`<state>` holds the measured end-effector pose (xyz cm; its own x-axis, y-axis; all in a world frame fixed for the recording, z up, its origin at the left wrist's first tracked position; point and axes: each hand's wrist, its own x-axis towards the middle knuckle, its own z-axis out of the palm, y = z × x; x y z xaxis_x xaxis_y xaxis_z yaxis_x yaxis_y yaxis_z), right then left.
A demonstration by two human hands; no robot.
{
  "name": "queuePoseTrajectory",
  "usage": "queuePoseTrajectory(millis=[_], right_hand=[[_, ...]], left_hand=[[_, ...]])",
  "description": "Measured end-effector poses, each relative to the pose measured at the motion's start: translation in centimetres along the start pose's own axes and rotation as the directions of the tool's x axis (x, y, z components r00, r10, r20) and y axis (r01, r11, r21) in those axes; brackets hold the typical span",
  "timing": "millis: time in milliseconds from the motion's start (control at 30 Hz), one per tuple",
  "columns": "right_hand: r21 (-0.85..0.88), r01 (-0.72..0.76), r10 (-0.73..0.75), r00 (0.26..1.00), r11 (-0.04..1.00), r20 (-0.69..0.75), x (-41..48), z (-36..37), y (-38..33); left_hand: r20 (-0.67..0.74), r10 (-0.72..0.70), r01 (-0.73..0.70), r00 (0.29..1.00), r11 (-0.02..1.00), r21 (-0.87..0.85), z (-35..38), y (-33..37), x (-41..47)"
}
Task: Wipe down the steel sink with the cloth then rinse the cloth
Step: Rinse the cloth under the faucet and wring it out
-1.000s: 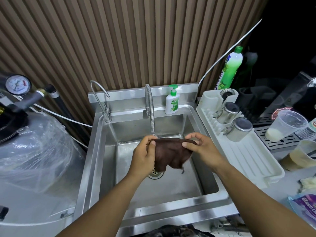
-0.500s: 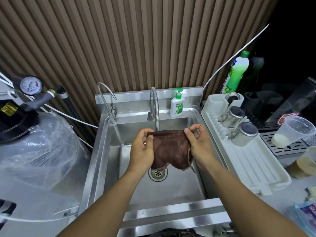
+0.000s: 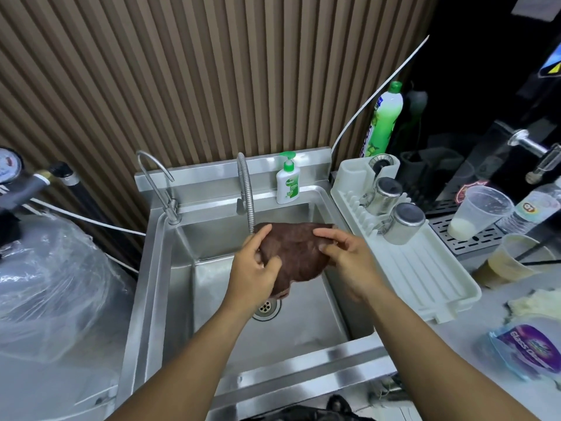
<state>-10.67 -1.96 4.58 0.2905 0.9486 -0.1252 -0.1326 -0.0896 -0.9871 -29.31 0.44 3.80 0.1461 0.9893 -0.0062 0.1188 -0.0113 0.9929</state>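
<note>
While the dark brown cloth [image 3: 299,253] hangs over the steel sink [image 3: 306,314] beneath the flexible metal faucet [image 3: 247,192], the left hand [image 3: 253,268] and right hand [image 3: 346,256] pinch its opposite edges.

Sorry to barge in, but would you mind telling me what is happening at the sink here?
A person holds a dark brown cloth over the basin of the stainless steel sink, just below the end of the flexible steel tap. The left hand grips the cloth's left side and the right hand pinches its right side, so it hangs spread above the round drain. Whether water is running cannot be seen.
</note>
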Motion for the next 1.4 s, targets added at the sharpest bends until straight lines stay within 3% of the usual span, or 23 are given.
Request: queuePoseTrajectory(millis=[300, 567, 667, 867, 1067, 1300, 1400], right_hand=[[-0.363, 0.159, -0.185, 0.982, 0.918, -0.038, 0.0, -4.7, 0.6], [-0.376, 0.039, -0.126, 0.970, 0.926, -0.208, 0.3, -11.4, 1.0], [-0.414, 0.039, -0.144, 0.964, 0.909, -0.224, 0.3, -14.0, 0.9], [-0.623, 0.017, -0.201, 0.953, 0.782, -0.226, 0.6, -19.1, 1.1], [-0.681, -0.046, -0.156, 0.960, 0.731, -0.231, 0.9, -23.4, 0.7], [-0.695, -0.107, -0.113, 0.958, 0.711, -0.263, 2.0, -26.2, 0.7], [-0.746, -0.118, -0.100, 0.965, 0.656, -0.241, 3.1, -27.2, 1.6]], left_hand=[[0.152, 0.039, -0.067, 0.988, 0.980, 0.186, 4.0, -0.2, 0.6], [0.248, -0.004, -0.089, 0.969, 0.928, 0.363, 10.6, -0.8, 1.0], [0.304, -0.046, -0.081, 0.952, 0.916, 0.393, 13.2, -1.2, 1.2], [0.381, -0.154, -0.012, 0.911, 0.916, 0.401, 18.9, -1.4, 1.6], [0.456, -0.195, 0.021, 0.868, 0.933, 0.360, 23.3, -1.3, 1.9], [0.461, -0.256, 0.040, 0.850, 0.903, 0.427, 26.5, -2.0, 2.2], [0.465, -0.266, 0.003, 0.844, 0.871, 0.492, 26.9, -2.0, 2.4]])
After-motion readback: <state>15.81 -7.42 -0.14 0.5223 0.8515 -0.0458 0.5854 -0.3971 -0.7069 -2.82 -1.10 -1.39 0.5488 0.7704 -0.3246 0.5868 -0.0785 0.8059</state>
